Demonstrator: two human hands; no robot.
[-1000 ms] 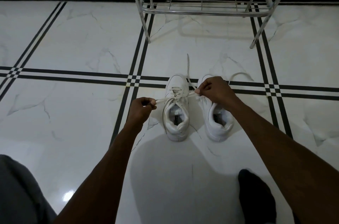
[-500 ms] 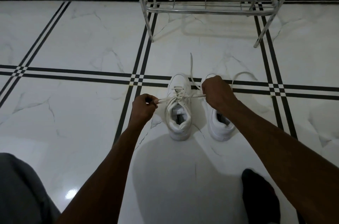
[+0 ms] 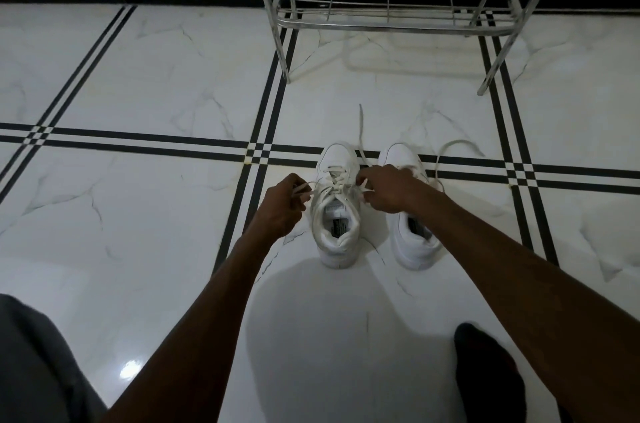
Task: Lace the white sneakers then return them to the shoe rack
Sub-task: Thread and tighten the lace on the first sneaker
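White leather sneakers (image 3: 337, 211) stand mid-frame on the marble floor (image 3: 138, 83); left hand (image 3: 282, 206) and right hand (image 3: 388, 189) each pinch a white lace end (image 3: 304, 188).

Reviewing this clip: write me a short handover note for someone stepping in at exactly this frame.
Left hand: closed on one end of the lace of the left sneaker, beside the shoe.
Right hand: closed on the other end of that lace, over the gap between the shoes.
Both sneakers stand side by side on the floor, toes toward the shoe rack.
Done: left sneaker is laced through its eyelets, not visibly knotted.
Left: tie it off; the right sneaker has a loose lace trailing on the floor, so lace it, then put both on the rack, whose visible shelf holds nothing.
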